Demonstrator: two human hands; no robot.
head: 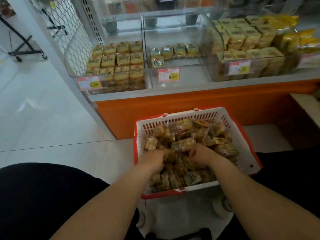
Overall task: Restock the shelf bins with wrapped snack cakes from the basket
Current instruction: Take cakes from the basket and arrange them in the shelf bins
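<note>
Digging: both hands, left hand (152, 161) | right hand (201, 153) | basket (188, 116) | fingers seemingly curled

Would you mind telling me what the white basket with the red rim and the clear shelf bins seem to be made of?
White basket with red rim: moulded plastic, judging by its slotted walls. Clear shelf bins: probably glossy acrylic; see-through, curved fronts with reflections.

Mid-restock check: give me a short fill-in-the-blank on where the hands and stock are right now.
1. Both the left hand and right hand reach into the white and red plastic ____.
2. The clear middle shelf bin holds ____ wrapped snack cakes than the clear left shelf bin.
3. The shelf base panel is coloured ____.

Missing words: basket; fewer; orange
</note>
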